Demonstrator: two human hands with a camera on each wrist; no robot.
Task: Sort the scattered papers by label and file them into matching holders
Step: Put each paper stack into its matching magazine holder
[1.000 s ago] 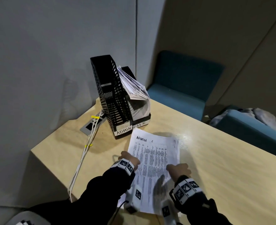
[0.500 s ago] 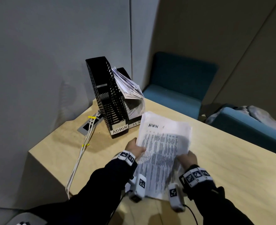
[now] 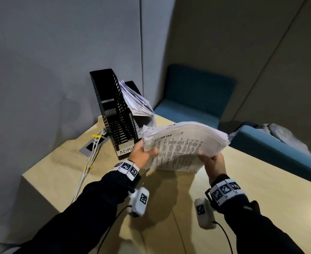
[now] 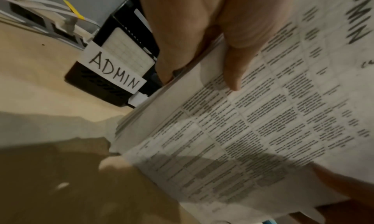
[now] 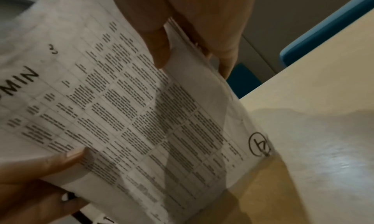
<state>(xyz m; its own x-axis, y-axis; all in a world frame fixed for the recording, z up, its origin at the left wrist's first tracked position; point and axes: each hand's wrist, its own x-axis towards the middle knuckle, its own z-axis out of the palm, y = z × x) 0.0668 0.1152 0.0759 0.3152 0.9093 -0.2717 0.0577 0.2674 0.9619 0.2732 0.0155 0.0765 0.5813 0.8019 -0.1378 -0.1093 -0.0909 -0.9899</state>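
A thick stack of printed papers (image 3: 184, 145) with ADMIN handwritten on top is lifted off the table and tilted. My left hand (image 3: 144, 153) grips its left edge, thumb (image 4: 238, 51) on top. At the right edge my right hand (image 3: 212, 162) holds it, thumb (image 5: 153, 40) over the sheet and fingers under. Just behind stands the black mesh holder (image 3: 114, 114) with its ADMIN label (image 4: 113, 70); I see no papers in it. The holder next to it on the right is stuffed with bent papers (image 3: 136, 101); its label is hidden by the stack.
The holders sit at the far left corner of a light wooden table (image 3: 251, 189). White cables (image 3: 88, 162) run from a socket plate (image 3: 94, 144) over the left edge. Blue seats (image 3: 191, 99) stand beyond the table, grey walls behind.
The stack lay flat on the table under both hands a second ago. Both hands have raised it and carried it forward, close to the holders, with its top edge tipping away.
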